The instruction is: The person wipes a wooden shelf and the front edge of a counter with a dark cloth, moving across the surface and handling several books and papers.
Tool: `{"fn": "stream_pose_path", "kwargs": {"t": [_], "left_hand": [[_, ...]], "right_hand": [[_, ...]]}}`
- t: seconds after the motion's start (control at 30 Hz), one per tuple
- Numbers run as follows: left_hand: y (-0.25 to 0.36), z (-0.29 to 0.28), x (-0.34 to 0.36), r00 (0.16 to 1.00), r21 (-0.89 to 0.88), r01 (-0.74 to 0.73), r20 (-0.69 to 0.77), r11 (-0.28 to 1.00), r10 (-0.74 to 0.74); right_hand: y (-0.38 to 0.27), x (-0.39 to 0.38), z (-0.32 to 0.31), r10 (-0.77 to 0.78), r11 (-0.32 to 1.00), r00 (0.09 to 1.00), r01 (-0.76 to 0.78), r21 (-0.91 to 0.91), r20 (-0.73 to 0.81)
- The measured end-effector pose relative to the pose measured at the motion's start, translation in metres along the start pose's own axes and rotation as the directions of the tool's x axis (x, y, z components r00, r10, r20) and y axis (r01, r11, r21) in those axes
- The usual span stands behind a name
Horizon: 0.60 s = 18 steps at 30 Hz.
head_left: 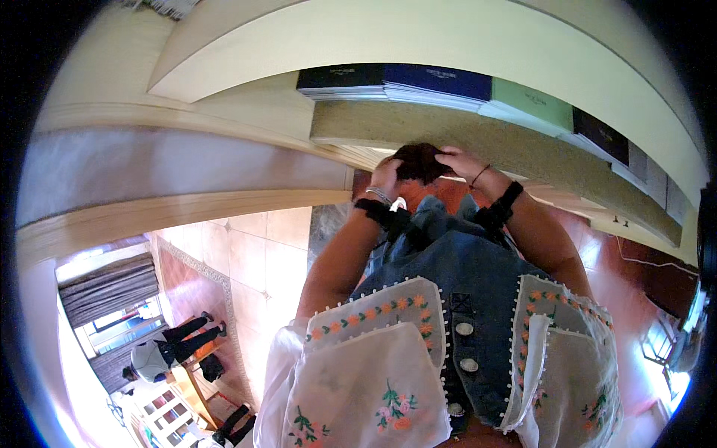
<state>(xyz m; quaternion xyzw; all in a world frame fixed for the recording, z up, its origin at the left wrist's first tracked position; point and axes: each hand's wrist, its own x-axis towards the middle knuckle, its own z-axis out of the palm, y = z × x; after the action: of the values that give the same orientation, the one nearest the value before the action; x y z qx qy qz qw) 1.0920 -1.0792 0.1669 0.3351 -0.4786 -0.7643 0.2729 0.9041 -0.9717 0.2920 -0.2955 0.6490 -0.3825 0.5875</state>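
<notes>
In front of my body, close to the shelf unit, both hands grip a dark brown, soft-looking bundle [422, 164]; its kind is hard to make out. My left hand [385, 178] closes on its left side. On its right upper edge, the fingers and thumb of my right hand [461, 163] pinch it. A dark band circles each wrist. Below the hands hangs the blue denim [478, 291] of my clothing, with white embroidered panels to both sides.
A shelf board [388, 123] crosses just beyond my hands. Behind it stand several books, among them a dark blue one [437, 78] and a green one [526, 98]. A wooden ledge [187, 218] runs left. Another person [160, 355] is at the lower left, by a wooden chair.
</notes>
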Motion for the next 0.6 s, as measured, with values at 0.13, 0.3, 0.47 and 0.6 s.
{"fn": "stream_pose_path", "kwargs": {"t": [0.13,0.3,0.47,0.6], "left_hand": [[0.060,0.007,-0.005,0.989,-0.145,-0.006,-0.146,0.989,-0.016],[0.122,0.002,-0.012,0.877,0.049,-0.306,-0.373,0.951,0.301],[0.094,-0.034,0.013,0.945,0.106,-0.139,-0.284,0.985,0.164],[0.076,-0.023,-0.015,0.967,0.167,-0.023,-0.247,0.986,0.064]], "right_hand": [[-0.020,0.006,-0.013,-0.303,0.918,0.948,0.263,-0.297,-0.097],[-0.048,0.024,0.002,-0.282,0.947,0.958,0.271,-0.175,-0.042],[-0.037,0.051,0.016,-0.264,0.882,0.952,0.174,-0.439,-0.154],[-0.008,0.051,0.015,-0.272,0.898,0.953,0.202,-0.391,-0.131]]}}
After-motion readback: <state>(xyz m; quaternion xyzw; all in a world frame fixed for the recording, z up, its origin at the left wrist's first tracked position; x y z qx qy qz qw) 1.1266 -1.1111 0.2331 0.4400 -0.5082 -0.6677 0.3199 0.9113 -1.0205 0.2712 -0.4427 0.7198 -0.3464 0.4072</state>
